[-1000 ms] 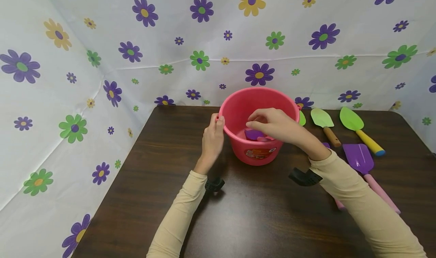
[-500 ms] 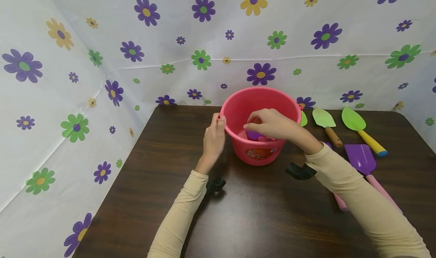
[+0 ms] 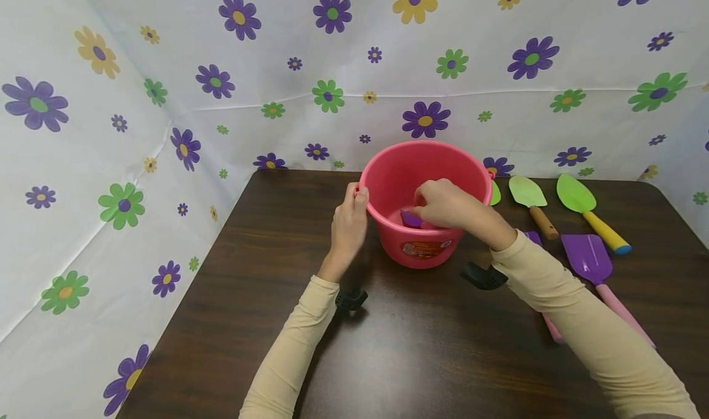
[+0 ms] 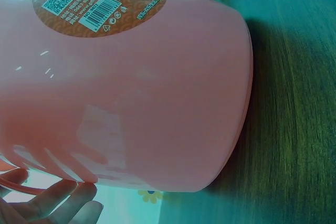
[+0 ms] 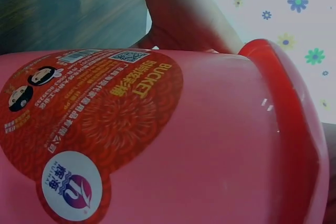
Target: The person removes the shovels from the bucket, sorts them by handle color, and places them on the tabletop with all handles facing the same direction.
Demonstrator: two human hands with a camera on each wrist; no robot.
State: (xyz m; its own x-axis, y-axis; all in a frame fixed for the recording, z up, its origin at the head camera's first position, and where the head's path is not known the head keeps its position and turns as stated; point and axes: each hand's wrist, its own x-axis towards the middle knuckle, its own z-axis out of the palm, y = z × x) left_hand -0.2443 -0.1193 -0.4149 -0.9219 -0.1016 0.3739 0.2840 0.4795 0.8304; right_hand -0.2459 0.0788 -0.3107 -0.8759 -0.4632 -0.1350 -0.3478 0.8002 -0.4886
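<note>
A pink plastic bucket (image 3: pixel 399 237) stands upright on the table, a red label on its front. At its left rim my left hand (image 3: pixel 349 219) grips the edge by the handle's joint; its fingers (image 4: pixel 68 203) lie against the wall in the left wrist view. My right hand (image 3: pixel 445 205) reaches down inside over the near right rim, fingers bent. Right beside it, within the bucket, shows a purple-bladed shovel (image 3: pixel 411 219) with a bit of pink at its end. The right fingertips are hidden, so whether they hold that shovel is unclear.
Right of the bucket lie a pale green trowel (image 3: pixel 527 191) with a wooden handle, a green trowel (image 3: pixel 576 194) with a yellow handle, and a purple shovel (image 3: pixel 588 258) with a pink handle. Another purple-and-pink shovel (image 3: pixel 552 328) lies partly under the right arm. Flowered cloth (image 3: pixel 244 136) hangs behind.
My right hand first shifts slightly left over the purple shovel, then moves back right with its fingers bent lower into the bucket. The left hand keeps its grip on the rim.
</note>
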